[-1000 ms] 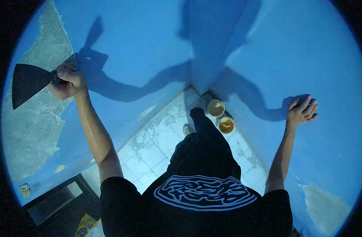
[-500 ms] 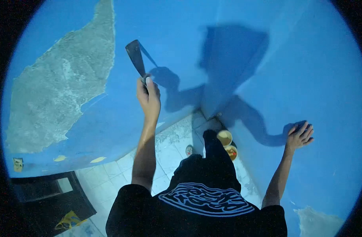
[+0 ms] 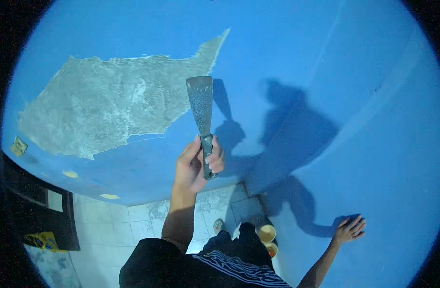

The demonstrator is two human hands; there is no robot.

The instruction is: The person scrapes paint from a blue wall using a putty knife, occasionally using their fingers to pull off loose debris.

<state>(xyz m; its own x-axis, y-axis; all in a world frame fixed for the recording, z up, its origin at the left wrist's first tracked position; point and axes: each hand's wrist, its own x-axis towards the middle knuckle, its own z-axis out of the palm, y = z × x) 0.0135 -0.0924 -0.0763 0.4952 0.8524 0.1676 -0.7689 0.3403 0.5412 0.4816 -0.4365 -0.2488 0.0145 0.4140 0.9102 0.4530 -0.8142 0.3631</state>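
My left hand (image 3: 193, 163) grips the dark handle of a putty knife (image 3: 200, 105), its broad speckled blade pointing up. The blade shows in front of the right part of a bare grey patch (image 3: 119, 101) on the blue wall (image 3: 258, 48); whether it touches the wall I cannot tell. Off to the right, my right hand (image 3: 350, 229) rests flat on the adjoining blue wall, fingers stretched out and holding nothing. The patch has ragged edges where paint is gone.
Two round tubs (image 3: 267, 234) stand on the tiled floor (image 3: 133, 221) by the wall corner. At lower left is a dark piece of furniture (image 3: 33, 206) with a yellow bag (image 3: 45, 240). A socket-like fitting (image 3: 18, 146) sits on the left wall.
My view has tilted up and toward the left wall. The putty knife has turned from edge-on to broad side facing me, and its handle now shows. My right hand stays on the wall.
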